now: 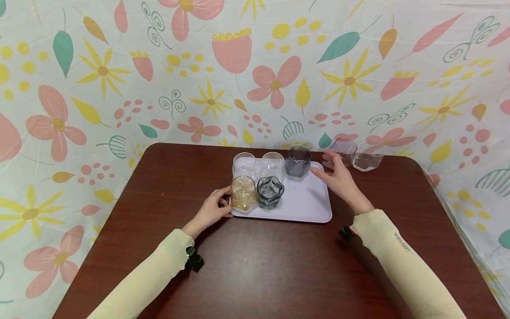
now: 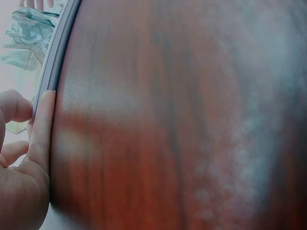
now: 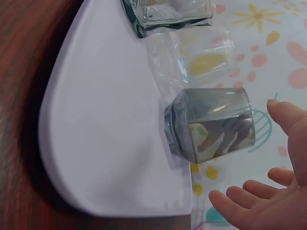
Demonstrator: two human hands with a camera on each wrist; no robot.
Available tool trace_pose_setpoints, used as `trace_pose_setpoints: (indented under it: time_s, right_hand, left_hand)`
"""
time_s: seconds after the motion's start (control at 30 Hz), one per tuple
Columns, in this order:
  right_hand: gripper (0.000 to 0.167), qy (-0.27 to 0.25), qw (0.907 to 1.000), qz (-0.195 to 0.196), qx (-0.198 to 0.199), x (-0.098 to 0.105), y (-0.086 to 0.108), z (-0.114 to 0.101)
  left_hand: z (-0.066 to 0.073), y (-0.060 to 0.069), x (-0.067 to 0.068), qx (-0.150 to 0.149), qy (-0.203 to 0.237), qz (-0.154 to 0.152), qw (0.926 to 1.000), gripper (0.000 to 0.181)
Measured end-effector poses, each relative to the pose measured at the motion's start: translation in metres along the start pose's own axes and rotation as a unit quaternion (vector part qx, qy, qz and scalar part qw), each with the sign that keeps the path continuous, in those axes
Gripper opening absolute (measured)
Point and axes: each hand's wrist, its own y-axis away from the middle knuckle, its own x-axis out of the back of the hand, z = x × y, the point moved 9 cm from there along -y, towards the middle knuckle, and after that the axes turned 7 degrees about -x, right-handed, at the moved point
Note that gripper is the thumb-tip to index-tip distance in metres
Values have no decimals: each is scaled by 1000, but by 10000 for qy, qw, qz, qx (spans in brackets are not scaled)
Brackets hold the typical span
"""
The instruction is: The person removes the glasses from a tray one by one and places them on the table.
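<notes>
A pale lilac tray (image 1: 304,199) carries several drinking glasses. At its front left are an amber glass (image 1: 243,193) and a grey wavy-rimmed glass (image 1: 270,193). Behind them stand two clear glasses, one at the left (image 1: 244,165) and another clear glass (image 1: 273,165) beside it. A smoky grey glass (image 1: 298,161) is upright at the back. My left hand (image 1: 213,205) grips the tray's left edge near the amber glass, its thumb (image 2: 42,127) along the outer side. My right hand (image 1: 338,179), fingers spread and holding nothing, is just right of the smoky glass, apart from it in the right wrist view.
Two more clear glasses, a left one (image 1: 345,153) and a right one (image 1: 367,160), stand on the brown table (image 1: 255,266) at the back right, beyond my right hand. A flower-patterned cloth (image 1: 275,62) hangs behind the table's back edge.
</notes>
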Motion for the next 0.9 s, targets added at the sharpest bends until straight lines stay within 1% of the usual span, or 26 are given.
trace_pose_setpoints:
  time_s: [0.23, 0.4, 0.47, 0.57, 0.77, 0.9]
  right_hand:
    - [86, 135, 9996, -234, -34, -18, -18, 4]
    - [85, 44, 9991, -425, -46, -29, -28, 4]
    - [87, 48, 9988, -485, -88, -33, -31, 4]
    - [90, 115, 9985, -518, -146, -37, -35, 4]
    - [92, 291, 9982, -492, -152, -41, -44, 1]
    - [98, 311, 9972, -616, -274, -42, -48, 3]
  left_hand:
    - [0, -1, 0, 41, 6, 2, 10000, 71]
    - [0, 0, 0, 64, 21, 12, 10000, 71]
    - [0, 0, 0, 52, 22, 26, 10000, 70]
    - [1, -1, 0, 25, -8, 21, 10000, 70]
    - [2, 0, 0, 88, 1, -1, 10000, 70]
    - [2, 0, -1, 65, 21, -2, 10000, 70]
